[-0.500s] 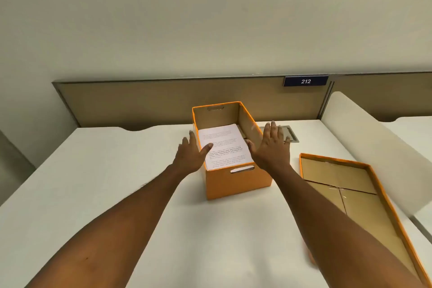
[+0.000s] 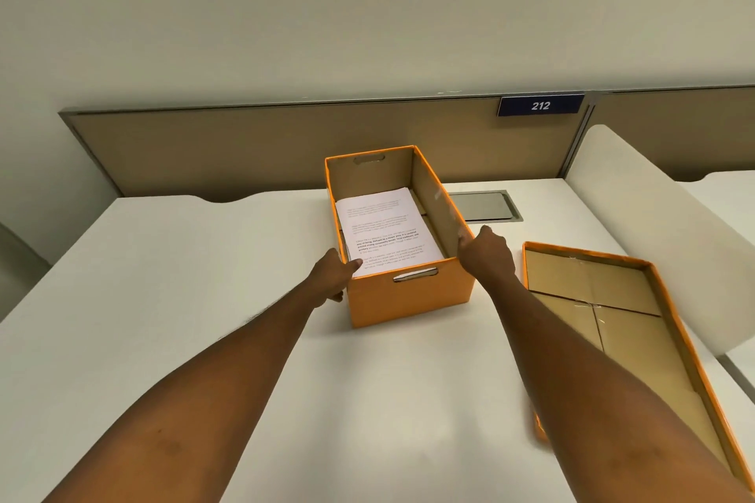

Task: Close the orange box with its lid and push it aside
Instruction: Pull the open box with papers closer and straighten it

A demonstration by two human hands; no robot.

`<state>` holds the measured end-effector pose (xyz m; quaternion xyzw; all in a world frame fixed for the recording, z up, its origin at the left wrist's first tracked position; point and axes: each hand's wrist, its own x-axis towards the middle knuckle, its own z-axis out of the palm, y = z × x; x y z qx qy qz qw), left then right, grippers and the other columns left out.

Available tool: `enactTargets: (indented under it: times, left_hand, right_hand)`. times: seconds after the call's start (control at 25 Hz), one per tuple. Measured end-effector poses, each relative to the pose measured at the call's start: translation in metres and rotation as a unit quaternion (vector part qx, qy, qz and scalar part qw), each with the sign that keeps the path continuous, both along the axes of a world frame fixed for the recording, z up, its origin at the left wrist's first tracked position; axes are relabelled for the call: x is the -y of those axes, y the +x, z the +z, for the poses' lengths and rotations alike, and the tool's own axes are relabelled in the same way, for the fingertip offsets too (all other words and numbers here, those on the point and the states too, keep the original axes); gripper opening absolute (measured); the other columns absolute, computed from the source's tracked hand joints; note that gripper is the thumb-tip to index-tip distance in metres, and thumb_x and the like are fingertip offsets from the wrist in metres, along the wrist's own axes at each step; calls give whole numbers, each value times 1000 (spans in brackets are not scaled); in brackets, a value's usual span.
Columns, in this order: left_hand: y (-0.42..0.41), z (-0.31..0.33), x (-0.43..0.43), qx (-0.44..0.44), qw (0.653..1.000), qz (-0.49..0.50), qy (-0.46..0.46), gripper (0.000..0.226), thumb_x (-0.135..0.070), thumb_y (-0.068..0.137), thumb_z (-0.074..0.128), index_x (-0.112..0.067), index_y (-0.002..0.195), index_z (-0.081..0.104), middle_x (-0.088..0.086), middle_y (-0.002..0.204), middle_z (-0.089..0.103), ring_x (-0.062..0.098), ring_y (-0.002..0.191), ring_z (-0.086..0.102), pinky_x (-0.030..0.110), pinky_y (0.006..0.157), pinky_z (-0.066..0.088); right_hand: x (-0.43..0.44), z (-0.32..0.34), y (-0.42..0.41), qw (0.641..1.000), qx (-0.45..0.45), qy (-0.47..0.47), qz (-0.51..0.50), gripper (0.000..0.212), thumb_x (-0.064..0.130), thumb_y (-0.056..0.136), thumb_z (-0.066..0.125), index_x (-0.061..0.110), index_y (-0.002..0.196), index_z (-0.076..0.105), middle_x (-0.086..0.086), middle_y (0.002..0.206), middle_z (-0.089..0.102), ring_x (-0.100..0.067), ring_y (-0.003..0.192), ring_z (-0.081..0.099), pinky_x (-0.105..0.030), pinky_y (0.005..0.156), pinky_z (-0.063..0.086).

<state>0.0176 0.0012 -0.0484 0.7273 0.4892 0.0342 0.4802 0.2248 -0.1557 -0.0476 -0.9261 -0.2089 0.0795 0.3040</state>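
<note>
Two hands on an open orange box

The left hand (image 2: 333, 276) wraps the near left corner of the orange box (image 2: 408, 294), thumb over the rim. Printed paper (image 2: 386, 233) lies inside. The right hand (image 2: 486, 253) presses the right wall; its grip looks closed there, though fingers are hidden. The lid (image 2: 613, 310) lies upside down on the tabletop (image 2: 184, 298), further right.

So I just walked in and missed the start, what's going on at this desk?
A person has both hands on an open orange box on the white desk: the left hand at its left wall, the right hand at its right wall. Printed paper lies inside. The lid rests upside down on the desk to the right, not yet on.
</note>
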Motion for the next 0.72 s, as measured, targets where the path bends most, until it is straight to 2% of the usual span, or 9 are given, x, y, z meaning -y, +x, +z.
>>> enactTargets:
  times: [0.08,0.2,0.32,0.44,0.52,0.6,0.68,0.72]
  left_hand:
    - [1,-2,-1,15,999,15,-35,60,-33,91,53,-7,139,27,2,92,56,27,77,65,41,66,58]
    - [4,-2,-2,52,997,21,-58,43,-16,88,48,-13,130,41,9,109,63,31,88,67,51,72,59]
    - [3,2,0,78,996,32,-32,33,-11,87,41,-14,119,50,10,112,64,34,93,65,57,74,57]
    - [-6,8,0,87,995,43,-13,30,-9,85,39,-14,112,50,8,100,63,34,86,64,58,73,56]
    - [-20,12,0,96,995,37,8,27,-8,84,39,-17,106,51,4,87,59,27,76,62,52,69,58]
    - [-39,13,4,109,993,29,38,29,-7,83,37,-21,104,52,-1,82,57,20,70,59,39,58,57]
    - [-64,10,14,109,991,29,71,31,-7,84,37,-25,104,52,-3,82,58,15,66,56,27,48,47]
    - [-78,6,20,98,991,30,87,32,-7,85,37,-25,108,51,-2,86,58,14,68,55,25,48,43]
  right_hand:
    - [-5,-9,4,999,-38,15,5,42,38,94,45,0,111,54,-21,111,63,-37,100,61,-34,70,42]
    - [-12,-18,9,997,-66,37,-11,33,29,96,43,0,108,53,-21,108,63,-38,97,61,-38,71,47]
    - [-14,-18,9,999,-39,36,2,20,11,91,46,-3,96,59,-23,97,66,-39,89,63,-38,69,50]
    - [-11,-12,-3,999,-3,43,10,19,2,86,44,-4,87,62,-21,87,67,-34,75,61,-33,63,47]
    - [-2,-9,-21,998,18,58,1,22,5,89,41,0,83,61,-18,81,65,-31,69,58,-30,58,42]
    - [12,-10,-47,996,39,79,-8,27,12,92,38,3,76,58,-13,72,60,-30,64,53,-29,54,35]
    - [29,-11,-79,994,43,101,-12,28,14,93,38,6,70,52,-7,64,54,-29,59,50,-29,51,29]
    - [37,-12,-95,993,41,106,-15,28,13,93,37,7,69,50,-5,61,52,-28,58,49,-28,49,27]
